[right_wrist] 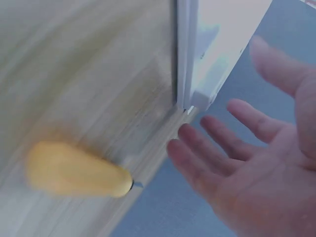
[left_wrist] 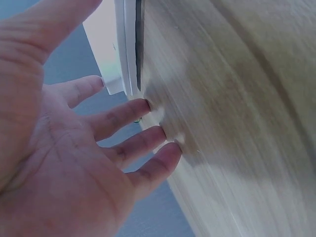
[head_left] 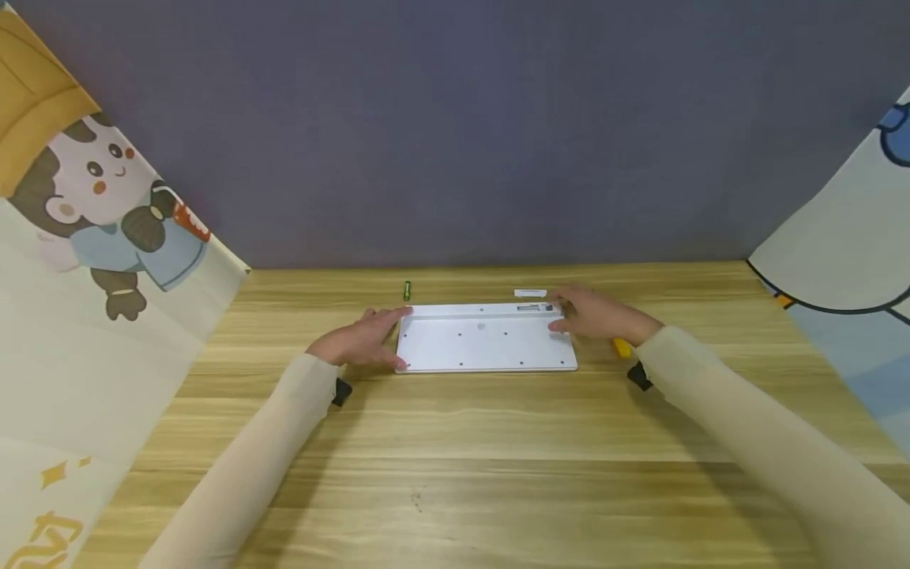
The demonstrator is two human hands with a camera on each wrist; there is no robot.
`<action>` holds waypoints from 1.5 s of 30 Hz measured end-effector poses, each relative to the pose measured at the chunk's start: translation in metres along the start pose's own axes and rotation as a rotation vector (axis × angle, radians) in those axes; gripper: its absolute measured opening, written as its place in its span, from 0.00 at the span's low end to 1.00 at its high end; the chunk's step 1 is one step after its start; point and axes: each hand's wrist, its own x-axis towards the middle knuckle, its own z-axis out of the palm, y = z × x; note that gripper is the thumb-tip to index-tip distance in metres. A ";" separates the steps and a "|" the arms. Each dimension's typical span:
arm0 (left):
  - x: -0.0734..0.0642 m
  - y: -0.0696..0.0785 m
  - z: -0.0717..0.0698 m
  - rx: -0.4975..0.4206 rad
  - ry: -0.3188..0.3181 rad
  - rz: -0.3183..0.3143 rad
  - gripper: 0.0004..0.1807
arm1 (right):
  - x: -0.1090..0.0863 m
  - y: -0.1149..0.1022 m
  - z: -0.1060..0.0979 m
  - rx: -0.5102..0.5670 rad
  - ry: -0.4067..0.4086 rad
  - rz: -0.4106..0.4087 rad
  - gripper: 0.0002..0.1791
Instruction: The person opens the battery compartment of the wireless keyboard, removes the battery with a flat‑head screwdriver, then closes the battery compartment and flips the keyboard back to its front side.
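A white keyboard (head_left: 486, 345) lies underside up on the table, with small dark screw spots and a raised bar along its far edge. An uncovered battery compartment (head_left: 533, 307) shows at the bar's right end. My left hand (head_left: 362, 340) spans the keyboard's left side, thumb at the near corner and index finger at the far corner. In the left wrist view its fingers spread fairly straight beside the keyboard's edge (left_wrist: 106, 44). Over the right end reaches my right hand (head_left: 593, 314), fingers extended and holding nothing. A white battery cover (head_left: 530, 293) lies just behind the compartment.
A green battery (head_left: 407, 291) stands out behind the keyboard's left corner. Partly under the right forearm lies a yellow-handled screwdriver (head_left: 622, 348), its handle (right_wrist: 79, 170) large in the right wrist view. A dark panel (head_left: 483, 142) borders the wooden table (head_left: 455, 458) at the back.
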 end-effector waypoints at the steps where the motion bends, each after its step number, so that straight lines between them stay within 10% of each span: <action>1: 0.000 0.001 0.000 -0.003 0.000 -0.001 0.55 | 0.004 0.000 -0.001 0.006 0.015 0.001 0.35; 18: 0.001 0.007 0.003 0.002 -0.001 0.007 0.55 | 0.065 0.001 -0.011 -0.010 -0.015 0.166 0.20; 45: -0.003 0.007 -0.001 0.002 -0.005 -0.008 0.55 | 0.080 0.013 -0.003 0.060 0.150 0.228 0.05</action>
